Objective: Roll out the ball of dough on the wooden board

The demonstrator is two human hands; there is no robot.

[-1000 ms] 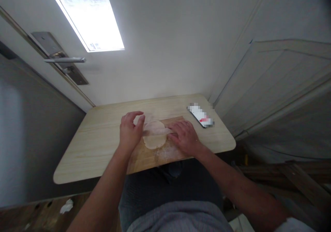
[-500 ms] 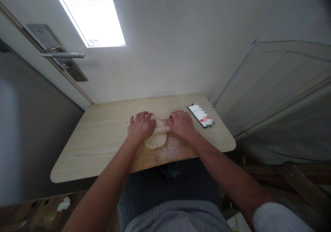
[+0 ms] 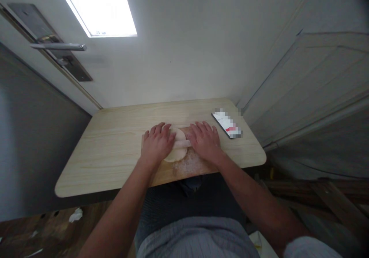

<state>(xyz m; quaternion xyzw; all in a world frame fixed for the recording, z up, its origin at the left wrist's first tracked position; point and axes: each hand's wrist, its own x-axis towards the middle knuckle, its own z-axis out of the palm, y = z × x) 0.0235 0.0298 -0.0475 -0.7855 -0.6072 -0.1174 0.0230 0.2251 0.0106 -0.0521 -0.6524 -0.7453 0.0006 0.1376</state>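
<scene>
— Where are your hands?

— Your left hand (image 3: 157, 144) and right hand (image 3: 205, 141) lie flat, palms down, on the two ends of the rolling pin (image 3: 181, 144). Neither grip is closed; your fingers are spread and pressing on it.

— And the dough?

— The dough round (image 3: 176, 149) sits under the pin, between your hands, on the wooden board (image 3: 198, 166), with flour dusted just beside it. The board rests on the desk (image 3: 115, 146); a phone (image 3: 227, 124) lies to your right.
</scene>
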